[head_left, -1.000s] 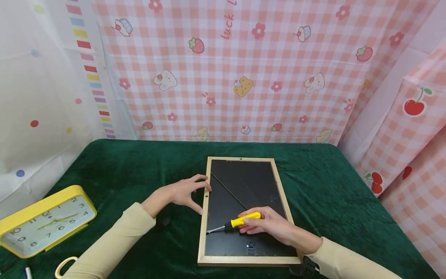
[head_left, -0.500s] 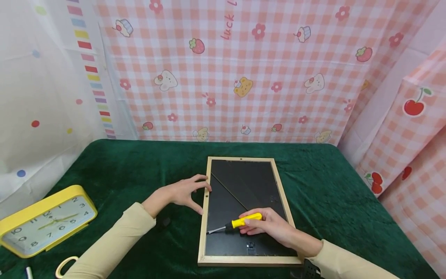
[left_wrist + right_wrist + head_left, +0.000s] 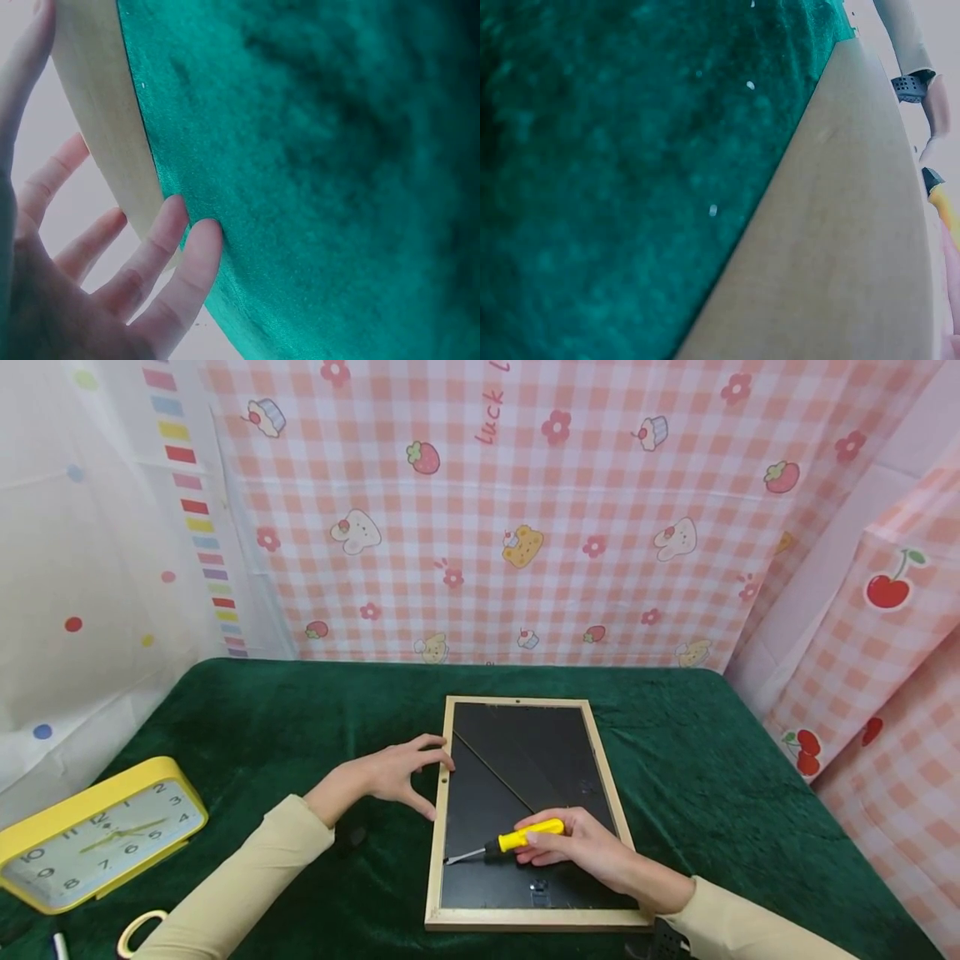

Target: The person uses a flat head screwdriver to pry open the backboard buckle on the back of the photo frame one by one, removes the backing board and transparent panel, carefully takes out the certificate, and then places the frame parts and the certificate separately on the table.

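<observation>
A picture frame (image 3: 540, 921) with a pale wooden rim lies face down, its black backing board (image 3: 525, 752) upward. My left hand (image 3: 393, 774) rests at the frame's left side, fingers spread and fingertips touching the rim; the left wrist view shows these fingers (image 3: 154, 259) extended against the wooden side. With my right hand (image 3: 592, 852) I hold a screwdriver (image 3: 512, 840) by its yellow handle, thumb on top. Its metal tip meets the inner edge of the left rim, near the lower corner. In the right wrist view, the wooden side (image 3: 840, 225) hides most of the hand.
A yellow clock (image 3: 105, 835) stands at the left on the dark green cloth (image 3: 300, 718). Below it are a cream ring-shaped handle (image 3: 135, 935), partly under the left sleeve, and a white-ended stick (image 3: 60, 945). A small dark piece (image 3: 357, 836) lies left of the frame.
</observation>
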`<action>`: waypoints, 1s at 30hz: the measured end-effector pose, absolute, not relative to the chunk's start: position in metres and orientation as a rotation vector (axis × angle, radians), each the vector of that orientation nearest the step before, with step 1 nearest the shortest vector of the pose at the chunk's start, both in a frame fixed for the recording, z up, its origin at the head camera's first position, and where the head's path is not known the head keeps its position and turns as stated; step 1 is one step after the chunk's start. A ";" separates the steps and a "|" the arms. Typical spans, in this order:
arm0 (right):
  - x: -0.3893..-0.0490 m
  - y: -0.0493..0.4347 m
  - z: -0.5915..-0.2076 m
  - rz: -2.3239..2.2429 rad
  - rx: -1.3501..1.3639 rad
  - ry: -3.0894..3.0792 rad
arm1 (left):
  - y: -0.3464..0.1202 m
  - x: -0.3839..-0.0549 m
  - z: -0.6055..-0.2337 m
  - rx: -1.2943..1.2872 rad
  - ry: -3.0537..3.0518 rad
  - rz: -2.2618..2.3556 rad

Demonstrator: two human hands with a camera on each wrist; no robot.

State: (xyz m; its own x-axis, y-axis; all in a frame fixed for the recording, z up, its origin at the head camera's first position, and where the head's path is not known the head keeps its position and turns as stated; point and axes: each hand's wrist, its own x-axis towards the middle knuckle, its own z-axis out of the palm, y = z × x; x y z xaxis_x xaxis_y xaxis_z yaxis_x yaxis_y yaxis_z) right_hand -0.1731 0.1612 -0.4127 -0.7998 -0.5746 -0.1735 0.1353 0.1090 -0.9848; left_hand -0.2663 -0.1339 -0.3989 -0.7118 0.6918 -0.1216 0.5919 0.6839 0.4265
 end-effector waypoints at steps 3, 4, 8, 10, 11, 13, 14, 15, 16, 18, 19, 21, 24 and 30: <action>-0.172 0.161 -0.412 -1.748 -0.422 1.865 | -0.134 -0.266 -0.397 1.021 2.625 0.521; -0.172 0.160 -0.412 -1.750 -0.422 1.867 | -0.134 -0.266 -0.397 1.020 2.623 0.522; -0.171 0.160 -0.414 -1.754 -0.439 1.883 | -0.134 -0.265 -0.397 1.019 2.620 0.522; -0.171 0.159 -0.414 -1.750 -0.462 1.906 | -0.134 -0.265 -0.397 1.026 2.623 0.520; -0.171 0.159 -0.414 -1.750 -0.471 1.917 | -0.134 -0.265 -0.397 1.030 2.626 0.520; -0.170 0.157 -0.415 -1.761 -0.475 1.933 | -0.134 -0.265 -0.397 1.035 2.628 0.522; -0.170 0.156 -0.415 -1.772 -0.473 1.936 | -0.134 -0.266 -0.398 1.038 2.630 0.522; -0.170 0.155 -0.414 -1.785 -0.464 1.934 | -0.134 -0.266 -0.398 1.040 2.632 0.522; -0.169 0.154 -0.414 -1.800 -0.449 1.930 | -0.134 -0.266 -0.398 1.040 2.633 0.521; -0.168 0.151 -0.413 -1.832 -0.420 1.916 | -0.134 -0.266 -0.399 1.038 2.634 0.522; -0.167 0.150 -0.412 -1.843 -0.413 1.918 | -0.134 -0.266 -0.399 1.038 2.637 0.520; -0.166 0.147 -0.410 -1.857 -0.410 1.929 | -0.134 -0.266 -0.400 1.039 2.647 0.513; -0.164 0.142 -0.406 -1.860 -0.447 1.974 | -0.134 -0.267 -0.401 1.045 2.654 0.513; -0.159 0.132 -0.397 -1.841 -0.545 2.091 | -0.134 -0.268 -0.401 1.061 2.646 0.520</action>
